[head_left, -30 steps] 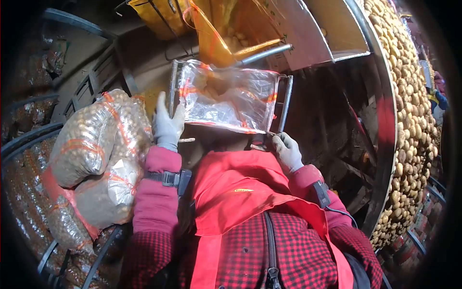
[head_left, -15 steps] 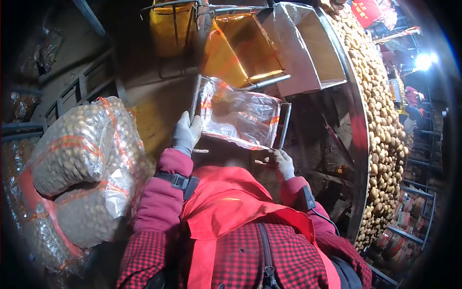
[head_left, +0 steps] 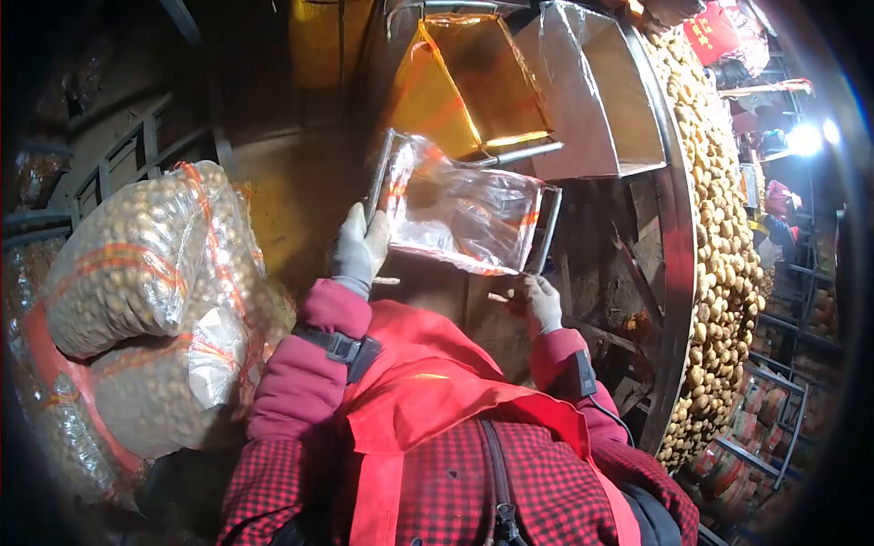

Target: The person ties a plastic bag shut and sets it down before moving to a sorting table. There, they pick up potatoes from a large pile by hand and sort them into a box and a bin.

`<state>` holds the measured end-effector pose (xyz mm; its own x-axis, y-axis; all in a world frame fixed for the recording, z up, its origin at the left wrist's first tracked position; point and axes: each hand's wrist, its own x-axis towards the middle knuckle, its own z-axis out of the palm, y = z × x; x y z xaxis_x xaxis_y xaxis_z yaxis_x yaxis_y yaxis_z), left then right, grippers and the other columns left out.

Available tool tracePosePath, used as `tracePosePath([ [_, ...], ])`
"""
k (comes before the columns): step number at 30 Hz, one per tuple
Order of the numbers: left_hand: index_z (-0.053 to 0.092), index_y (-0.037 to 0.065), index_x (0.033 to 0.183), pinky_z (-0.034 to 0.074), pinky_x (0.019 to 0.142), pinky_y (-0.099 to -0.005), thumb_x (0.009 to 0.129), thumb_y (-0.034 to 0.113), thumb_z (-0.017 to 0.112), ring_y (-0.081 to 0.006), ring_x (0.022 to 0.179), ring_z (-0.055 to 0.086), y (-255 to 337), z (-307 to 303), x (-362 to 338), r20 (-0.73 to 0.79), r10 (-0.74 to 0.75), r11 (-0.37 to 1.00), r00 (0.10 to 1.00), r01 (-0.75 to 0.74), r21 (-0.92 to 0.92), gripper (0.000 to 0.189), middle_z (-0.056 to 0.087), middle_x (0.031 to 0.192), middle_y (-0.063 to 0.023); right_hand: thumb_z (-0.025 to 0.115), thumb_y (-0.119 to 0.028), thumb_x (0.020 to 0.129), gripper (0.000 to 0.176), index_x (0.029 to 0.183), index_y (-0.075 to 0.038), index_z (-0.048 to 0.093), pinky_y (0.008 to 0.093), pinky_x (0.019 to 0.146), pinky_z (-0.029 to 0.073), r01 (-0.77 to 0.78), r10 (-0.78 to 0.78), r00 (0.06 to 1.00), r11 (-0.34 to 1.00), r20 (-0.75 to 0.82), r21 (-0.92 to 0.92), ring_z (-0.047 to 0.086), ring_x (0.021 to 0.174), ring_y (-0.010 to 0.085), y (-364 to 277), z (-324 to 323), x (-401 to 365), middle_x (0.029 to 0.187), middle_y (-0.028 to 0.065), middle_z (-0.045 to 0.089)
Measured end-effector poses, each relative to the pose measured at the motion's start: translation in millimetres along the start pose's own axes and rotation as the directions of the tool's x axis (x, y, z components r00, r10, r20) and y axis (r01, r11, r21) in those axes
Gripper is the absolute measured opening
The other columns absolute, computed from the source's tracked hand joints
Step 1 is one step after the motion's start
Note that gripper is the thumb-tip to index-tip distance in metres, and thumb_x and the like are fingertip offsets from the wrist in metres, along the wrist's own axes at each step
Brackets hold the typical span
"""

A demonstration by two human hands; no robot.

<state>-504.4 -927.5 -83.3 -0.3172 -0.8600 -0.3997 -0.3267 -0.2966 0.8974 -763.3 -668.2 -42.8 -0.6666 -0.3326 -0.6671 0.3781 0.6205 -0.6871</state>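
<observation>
A clear plastic bag [head_left: 469, 214] with orange-red stripes hangs with its mouth spread between two metal bars of a frame [head_left: 549, 227]. My left hand [head_left: 361, 247], in a pale glove, grips the bag's near left corner beside the left bar. At the near right corner is my gloved right hand [head_left: 543, 305], its fingers bent and closed just below the end of the right bar. What those fingers hold is hard to make out. Short pale stick-like ends show beside both hands.
An orange-yellow bag [head_left: 473, 86] and a whitish open bag [head_left: 592, 100] hang on frames beyond. Potatoes [head_left: 715, 264] cover a long curved-looking bed at right, behind a metal edge [head_left: 678, 273]. Filled potato bags [head_left: 127, 264] are piled at left. Another person's red garment [head_left: 712, 35] shows top right.
My right hand has shifted slightly down from the bag's corner. My left hand keeps its place at the left corner. The view has turned a little, so the surroundings have shifted.
</observation>
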Motion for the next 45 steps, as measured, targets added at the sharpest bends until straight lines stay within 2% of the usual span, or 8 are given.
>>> tracePosePath([
  [9, 0.035, 0.000, 0.151, 0.052, 0.085, -0.0328, 0.102, 0.027, 0.061, -0.0172, 0.097, 0.063, -9.5, 9.5, -2.6, -0.083, 0.184, 0.959, 0.979, -0.197, -0.201, 0.062, 0.065, 0.116, -0.0116, 0.061, -0.019, 0.097, 0.032, 0.123, -0.001, 0.067, 0.0339, 0.099, 0.047, 0.320, -0.317, 0.947, 0.904, 0.058, -0.282, 0.062, 0.112, 0.0212, 1.2, -15.4, 1.6, 0.115, 0.0118, 0.070],
  [15, 0.060, 0.011, 0.132, 0.057, 0.078, -0.0440, 0.090, 0.021, 0.069, -0.0345, 0.086, 0.070, -14.8, -42.7, -107.2, -0.360, 0.429, 0.872, 0.828, -0.277, 0.403, 0.045, 0.071, 0.101, -0.0167, 0.056, -0.015, 0.100, 0.040, 0.137, 0.002, 0.052, 0.0335, 0.095, 0.049, 0.653, -0.647, 0.757, 0.742, 0.089, -0.153, 0.059, 0.108, 0.0194, -57.3, 4.7, -7.5, 0.124, 0.0092, 0.060],
  [18, 0.060, 0.016, 0.134, 0.057, 0.077, -0.0462, 0.093, 0.022, 0.066, -0.0365, 0.085, 0.070, -51.6, -53.2, -198.9, -0.428, 0.180, 0.969, 0.886, -0.083, 0.234, 0.042, 0.072, 0.101, -0.0154, 0.056, -0.019, 0.104, 0.045, 0.143, 0.001, 0.049, 0.0359, 0.104, 0.045, 0.774, -0.739, 0.629, 0.623, 0.240, -0.111, 0.056, 0.123, 0.0229, -73.5, 36.7, 4.6, 0.138, 0.0133, 0.057],
  [27, 0.063, 0.004, 0.128, 0.051, 0.096, -0.0441, 0.099, 0.029, 0.056, -0.0373, 0.112, 0.065, -150.0, -36.3, -376.5, -0.589, -0.134, 0.954, 0.797, 0.264, 0.140, 0.039, 0.068, 0.120, -0.0218, 0.052, -0.024, 0.107, 0.041, 0.138, 0.002, 0.054, 0.0373, 0.107, 0.043, 0.862, -0.585, 0.307, 0.505, 0.750, 0.042, 0.057, 0.124, 0.0237, -55.1, 110.6, -28.0, 0.135, 0.0145, 0.061],
  [33, 0.061, 0.009, 0.135, 0.053, 0.092, -0.0434, 0.098, 0.035, 0.057, -0.0332, 0.110, 0.067, -148.3, -39.5, -423.7, -0.615, -0.443, 0.897, 0.652, 0.328, -0.297, 0.046, 0.068, 0.121, -0.0210, 0.053, -0.024, 0.105, 0.028, 0.125, -0.006, 0.061, 0.0258, 0.065, 0.048, 0.882, -0.263, 0.063, 0.466, 0.963, 0.069, 0.059, 0.076, 0.0113, -58.2, 159.8, -129.8, 0.102, 0.0037, 0.066],
  [38, 0.054, 0.012, 0.138, 0.054, 0.086, -0.0453, 0.098, 0.023, 0.060, -0.0363, 0.096, 0.067, -198.0, -69.4, -492.8, -0.947, -0.206, 0.881, 0.247, 0.469, -0.069, 0.042, 0.066, 0.117, -0.0207, 0.056, -0.026, 0.101, 0.029, 0.122, -0.006, 0.064, 0.0349, 0.074, 0.053, 0.944, -0.108, -0.225, 0.224, 0.968, 0.244, 0.063, 0.083, 0.0165, 14.0, 202.9, -49.0, 0.105, 0.0073, 0.067],
  [41, 0.046, 0.015, 0.147, 0.046, 0.101, -0.0472, 0.092, 0.020, 0.067, -0.0402, 0.117, 0.058, -220.8, -120.9, -515.0, -0.995, 0.090, 0.924, 0.044, 0.368, 0.100, 0.059, 0.057, 0.135, -0.0198, 0.051, -0.032, 0.106, 0.031, 0.125, -0.010, 0.063, 0.0307, 0.081, 0.051, 0.935, -0.006, -0.149, 0.325, 0.989, 0.143, 0.059, 0.085, 0.0116, 15.1, 200.3, -171.0, 0.103, 0.0031, 0.066],
  [45, 0.044, 0.020, 0.150, 0.035, 0.113, -0.0469, 0.085, 0.022, 0.072, -0.0393, 0.136, 0.045, -216.4, -189.7, -517.6, -0.982, 0.035, 0.660, 0.187, 0.733, 0.163, 0.071, 0.048, 0.148, -0.0153, 0.051, -0.029, 0.105, 0.032, 0.128, -0.009, 0.062, 0.0316, 0.083, 0.052, 0.963, 0.091, -0.110, 0.257, 0.990, 0.084, 0.061, 0.088, 0.0126, 61.3, 206.7, -99.0, 0.107, 0.0038, 0.067],
])
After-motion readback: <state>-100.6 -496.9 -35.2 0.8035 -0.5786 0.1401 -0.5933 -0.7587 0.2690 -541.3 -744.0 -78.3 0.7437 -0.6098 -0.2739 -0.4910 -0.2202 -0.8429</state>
